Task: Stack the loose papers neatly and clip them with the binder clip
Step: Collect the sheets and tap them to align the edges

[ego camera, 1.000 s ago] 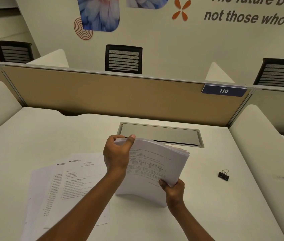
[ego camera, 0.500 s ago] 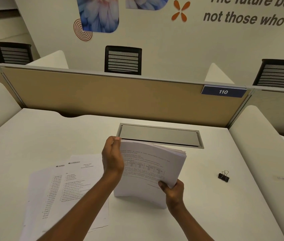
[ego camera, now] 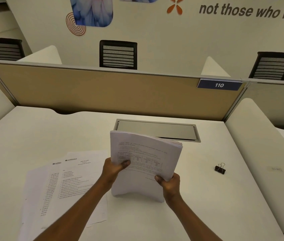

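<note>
Left, near: loose sheets (ego camera: 64, 185) lie flat and overlapped on the desk (ego camera: 33, 133), apart from the stack. Risk: if I clip before gathering them, the bundle will be incomplete.

My left hand (ego camera: 113, 169) pinches the left edge of the stack (ego camera: 146, 159), thumb on the front page, fingers hidden behind.

The stack stands on its lower edge at centre, bowed, with its far right corner fanned. Risk: the bow stops the edges squaring, and a slack pinch would let sheets slide out.

My right hand (ego camera: 170, 181) grips the near right corner, thumb in front, fingers curled behind.

The binder clip (ego camera: 220, 168) lies on the desk well to the right, untouched. Reaching for it frees one hand, so the stack may splay.

Count:
- Hands: 2
- Held stack: 1
- Flat sheets: at least 3, exact number unclear
- Clip: 1
</note>
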### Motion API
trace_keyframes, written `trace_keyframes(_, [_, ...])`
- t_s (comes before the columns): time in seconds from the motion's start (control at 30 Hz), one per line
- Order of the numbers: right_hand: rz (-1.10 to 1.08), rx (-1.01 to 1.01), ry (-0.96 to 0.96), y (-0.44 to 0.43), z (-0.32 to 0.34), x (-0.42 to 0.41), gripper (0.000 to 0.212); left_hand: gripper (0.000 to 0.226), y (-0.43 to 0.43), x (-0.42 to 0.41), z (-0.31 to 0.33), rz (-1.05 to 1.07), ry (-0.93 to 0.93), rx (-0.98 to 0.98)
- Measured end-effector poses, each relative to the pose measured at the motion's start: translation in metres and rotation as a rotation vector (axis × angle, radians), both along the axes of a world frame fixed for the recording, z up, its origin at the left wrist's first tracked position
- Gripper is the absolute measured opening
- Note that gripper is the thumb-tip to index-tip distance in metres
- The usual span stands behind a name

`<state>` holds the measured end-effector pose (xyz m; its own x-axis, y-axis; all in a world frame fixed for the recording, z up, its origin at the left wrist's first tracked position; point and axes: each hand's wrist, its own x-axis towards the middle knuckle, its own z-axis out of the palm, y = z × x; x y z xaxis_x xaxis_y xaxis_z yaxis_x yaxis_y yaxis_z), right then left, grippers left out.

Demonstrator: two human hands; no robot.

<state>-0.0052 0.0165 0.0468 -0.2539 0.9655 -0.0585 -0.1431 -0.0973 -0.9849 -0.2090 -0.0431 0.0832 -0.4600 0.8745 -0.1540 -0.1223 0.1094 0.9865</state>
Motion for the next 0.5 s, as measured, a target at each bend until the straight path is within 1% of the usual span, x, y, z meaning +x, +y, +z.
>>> trace_keyframes(0.03, [-0.010,-0.011,-0.003,0.000,0.001,-0.001,0.032,0.071,0.000,0.003,-0.002,0.017,-0.009,-0.005])
trace_keyframes(0.13, [-0.029,-0.038,-0.018,0.000,0.002,-0.004,0.028,0.045,0.001,0.005,-0.005,0.051,-0.009,-0.016])
trace_keyframes(0.17, [-0.030,-0.041,-0.024,0.001,0.003,-0.004,0.027,0.040,0.002,0.005,-0.006,0.057,-0.011,-0.018])
trace_keyframes(0.3, [-0.024,-0.029,-0.043,0.005,0.005,-0.002,0.024,0.029,0.001,0.006,-0.007,0.093,-0.012,-0.001])
trace_keyframes(0.5, [-0.044,-0.031,-0.054,0.000,0.002,0.001,0.024,0.020,-0.002,0.018,-0.016,0.157,0.038,-0.009])
